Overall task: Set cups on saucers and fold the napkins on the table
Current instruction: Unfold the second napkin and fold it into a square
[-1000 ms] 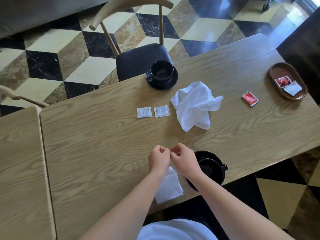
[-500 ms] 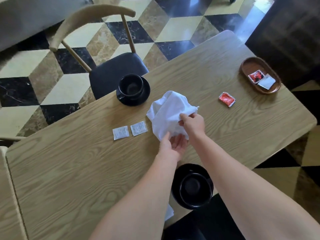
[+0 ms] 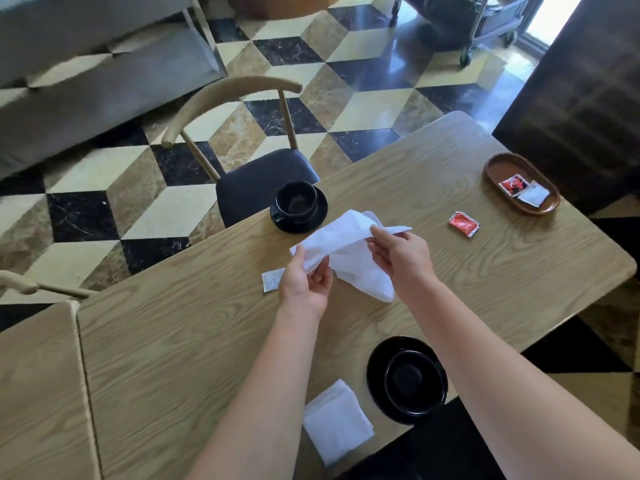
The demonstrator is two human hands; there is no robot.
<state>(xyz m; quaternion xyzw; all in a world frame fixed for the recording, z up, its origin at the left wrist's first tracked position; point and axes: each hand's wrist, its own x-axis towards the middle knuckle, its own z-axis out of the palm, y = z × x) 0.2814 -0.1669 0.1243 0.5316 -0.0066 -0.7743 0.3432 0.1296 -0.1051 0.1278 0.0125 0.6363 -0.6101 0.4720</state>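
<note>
A crumpled white napkin [image 3: 346, 251] hangs lifted above the middle of the wooden table [image 3: 173, 341]. My left hand [image 3: 306, 282] pinches its left edge and my right hand [image 3: 398, 254] grips its upper right corner. A folded white napkin [image 3: 337, 420] lies flat at the near edge. Beside it on the right, a black cup [image 3: 414, 379] sits on a black saucer [image 3: 375, 372]. At the far edge a second black cup [image 3: 296, 200] rests on its saucer [image 3: 320, 209].
A white sachet [image 3: 272, 280] peeks out left of my left hand. A red sachet [image 3: 464, 224] lies to the right, near a brown oval tray [image 3: 491, 168] holding sachets. A chair [image 3: 256, 181] stands behind the far cup. A second table [image 3: 34, 393] adjoins on the left.
My hands left the folded napkin at the near edge, reached to the crumpled napkin and lifted it off the table, spreading it between them. The camera view shifted forward.
</note>
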